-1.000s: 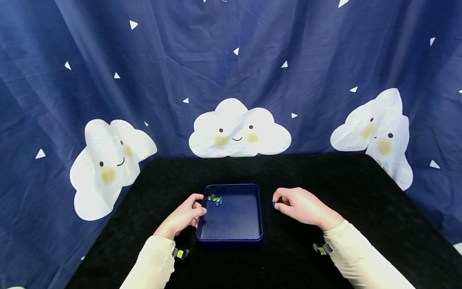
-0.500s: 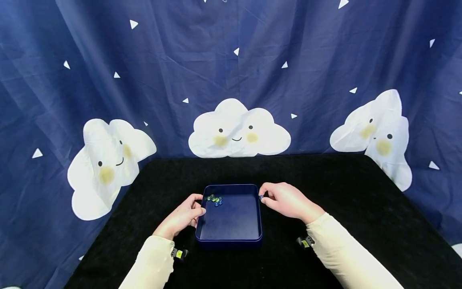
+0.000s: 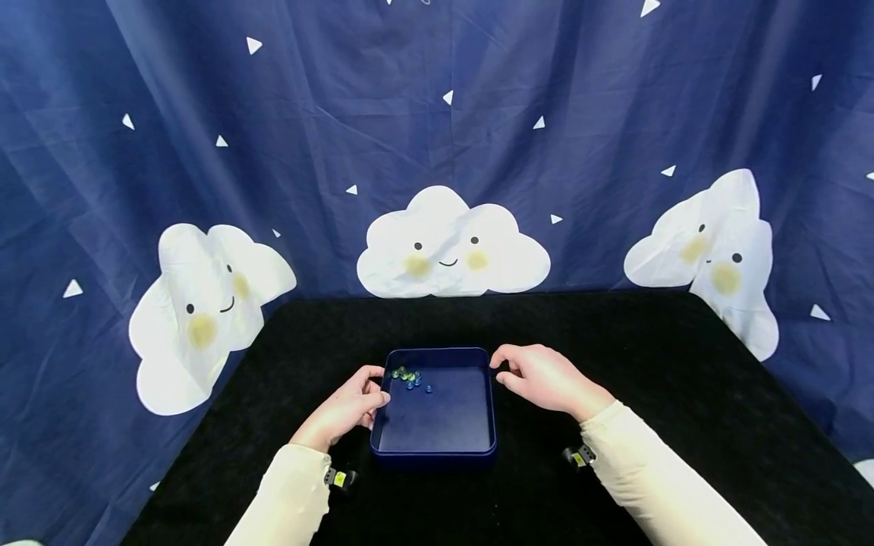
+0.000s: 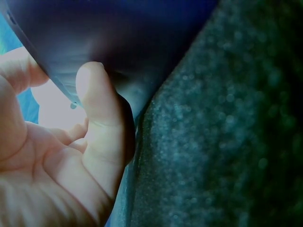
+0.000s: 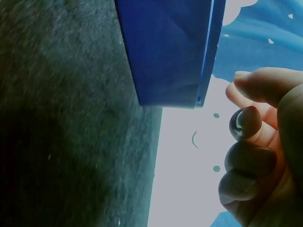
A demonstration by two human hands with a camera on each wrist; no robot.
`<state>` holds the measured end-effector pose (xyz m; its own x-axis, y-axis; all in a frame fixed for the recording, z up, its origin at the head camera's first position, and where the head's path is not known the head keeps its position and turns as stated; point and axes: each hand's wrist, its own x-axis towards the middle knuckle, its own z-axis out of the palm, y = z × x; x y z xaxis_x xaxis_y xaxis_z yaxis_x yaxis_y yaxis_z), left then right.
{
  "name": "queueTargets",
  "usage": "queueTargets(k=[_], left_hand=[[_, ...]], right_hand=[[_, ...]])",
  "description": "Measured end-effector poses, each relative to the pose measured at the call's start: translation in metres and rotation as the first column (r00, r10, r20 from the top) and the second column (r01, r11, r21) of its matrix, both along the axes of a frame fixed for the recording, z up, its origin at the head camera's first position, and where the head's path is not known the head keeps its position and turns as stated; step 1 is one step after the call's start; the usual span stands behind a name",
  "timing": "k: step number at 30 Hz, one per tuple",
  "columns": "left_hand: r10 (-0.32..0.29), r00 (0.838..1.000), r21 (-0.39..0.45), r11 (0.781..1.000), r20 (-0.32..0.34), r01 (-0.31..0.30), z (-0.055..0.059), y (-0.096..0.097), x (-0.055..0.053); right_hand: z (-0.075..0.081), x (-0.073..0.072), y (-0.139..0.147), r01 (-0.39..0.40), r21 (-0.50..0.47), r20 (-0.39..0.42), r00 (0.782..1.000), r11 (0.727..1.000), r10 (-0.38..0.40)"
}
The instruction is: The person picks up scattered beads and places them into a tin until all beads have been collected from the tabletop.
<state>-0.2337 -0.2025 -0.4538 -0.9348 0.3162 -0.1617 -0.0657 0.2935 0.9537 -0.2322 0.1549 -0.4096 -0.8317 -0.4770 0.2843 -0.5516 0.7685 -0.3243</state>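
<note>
A dark blue square tray (image 3: 437, 425) with raised walls lies on the black tabletop. My left hand (image 3: 349, 404) grips its left wall, with the thumb (image 4: 97, 90) against the wall in the left wrist view. Several small glass marbles (image 3: 410, 377), green and blue, cluster in the tray's far left corner. One blue marble (image 3: 429, 389) sits a little apart on their right. My right hand (image 3: 549, 379) hovers by the tray's far right corner. Its thumb and index finger are apart with nothing between them, and the other fingers (image 5: 250, 158) curl loosely.
Black cloth (image 3: 614, 334) covers the table on all sides of the tray. Behind it hangs a dark blue curtain (image 3: 382, 114) printed with white clouds (image 3: 454, 254) and triangles. Each wrist bears a small dark camera.
My right hand has moved left to the tray's right wall and let go of the blue marble, which now lies inside. The left hand has kept its grip.
</note>
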Motion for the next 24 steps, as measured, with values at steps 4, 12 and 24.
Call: queueTargets(k=[4,12,24], left_hand=[[0.002,1.000,0.000,1.000,0.003,-0.002,-0.001,-0.001,-0.001],[0.006,1.000,-0.013,1.000,0.000,-0.006,-0.004,-0.002,-0.002],[0.003,1.000,-0.017,1.000,-0.004,-0.003,-0.001,-0.001,-0.002]], right_hand=[[0.000,0.002,0.008,0.006,-0.001,0.018,1.000,1.000,-0.006],[0.000,0.007,0.031,0.029,-0.011,0.046,0.999,1.000,-0.029],[-0.007,0.011,0.072,0.081,-0.006,0.088,0.993,0.997,-0.080]])
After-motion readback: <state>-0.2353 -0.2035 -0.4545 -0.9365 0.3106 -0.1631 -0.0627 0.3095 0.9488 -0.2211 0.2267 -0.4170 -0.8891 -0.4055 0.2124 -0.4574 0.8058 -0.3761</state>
